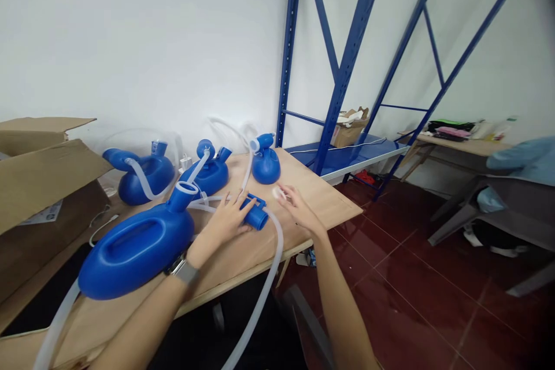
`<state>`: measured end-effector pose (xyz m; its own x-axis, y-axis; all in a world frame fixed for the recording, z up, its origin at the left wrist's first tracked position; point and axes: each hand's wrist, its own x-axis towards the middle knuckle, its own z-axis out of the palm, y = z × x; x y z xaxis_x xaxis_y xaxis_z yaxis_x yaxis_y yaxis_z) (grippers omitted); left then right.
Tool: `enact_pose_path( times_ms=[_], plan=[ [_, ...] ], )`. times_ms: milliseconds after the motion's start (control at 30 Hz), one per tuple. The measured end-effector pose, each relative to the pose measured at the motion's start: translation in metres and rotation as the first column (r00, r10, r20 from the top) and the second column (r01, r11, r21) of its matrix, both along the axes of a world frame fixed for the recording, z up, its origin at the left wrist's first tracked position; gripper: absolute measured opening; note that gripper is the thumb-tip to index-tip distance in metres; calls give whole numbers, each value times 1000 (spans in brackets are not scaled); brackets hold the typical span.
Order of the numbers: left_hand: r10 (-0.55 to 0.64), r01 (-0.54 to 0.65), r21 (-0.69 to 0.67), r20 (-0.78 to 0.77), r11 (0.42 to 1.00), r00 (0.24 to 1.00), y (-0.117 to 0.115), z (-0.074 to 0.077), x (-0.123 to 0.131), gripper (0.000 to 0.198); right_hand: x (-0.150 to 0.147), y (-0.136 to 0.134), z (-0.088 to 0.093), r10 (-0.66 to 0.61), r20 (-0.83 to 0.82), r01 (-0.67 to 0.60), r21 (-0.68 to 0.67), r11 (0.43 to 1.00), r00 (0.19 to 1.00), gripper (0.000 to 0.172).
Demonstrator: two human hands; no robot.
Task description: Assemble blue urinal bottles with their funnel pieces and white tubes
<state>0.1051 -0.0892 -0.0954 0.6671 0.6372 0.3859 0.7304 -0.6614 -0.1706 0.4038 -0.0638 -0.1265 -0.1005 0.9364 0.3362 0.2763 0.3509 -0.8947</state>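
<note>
My left hand [229, 217] has its fingers over a blue plastic hose fitting [256, 217] lying on the table, with the thumb side against it. A clear flexible hose [275, 254] runs off the fitting and over the table's front edge. Just to the right, my right hand [299, 208] pinches a small white piece [280, 192] above the tabletop; its exact kind is too small to make out. Beside my left wrist lies a large blue urinal bottle [139, 243] with an open neck. Farther back sits a smaller-looking blue urinal bottle [266, 166].
Two more blue bottles [147, 179] with hoses stand at the back of the wooden table [321, 196]. An open cardboard box [47, 202] is at the left, near a black flat device [47, 289]. Blue shelving [347, 63] rises at the right; a person's sleeve [524, 159] shows beyond.
</note>
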Motion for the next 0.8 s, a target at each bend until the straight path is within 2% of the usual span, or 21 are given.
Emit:
enact_pose_path(
  times_ms=[67,133,200,300,433,500,667,800],
  plan=[
    [-8,13,-96,50,995,999,21,-9,16,65,-19,-7,6,96,5,-96,3,995,995,68],
    [-21,37,-120,134,992,991,36,-14,23,62,-32,-11,10,118,-9,-118,8,993,993,68],
    [-31,56,-74,294,996,955,42,-15,22,63,-40,-11,11,74,-36,-72,36,997,997,66],
    [-46,35,31,531,999,846,39,-14,15,64,-51,-12,14,38,-76,-32,87,996,996,68],
    [-54,-20,118,589,993,806,28,-14,11,58,-72,-21,20,96,-34,-89,153,984,995,63],
    [-36,-47,118,618,992,786,24,-15,11,56,-81,-28,24,103,-40,-94,184,978,994,58],
    [-3,-81,93,671,992,741,21,-19,16,54,-85,-34,26,217,-93,-195,200,960,972,54],
    [-28,-52,99,671,994,741,22,-22,19,53,-89,-30,21,136,-71,-115,245,963,988,52]
  ],
)
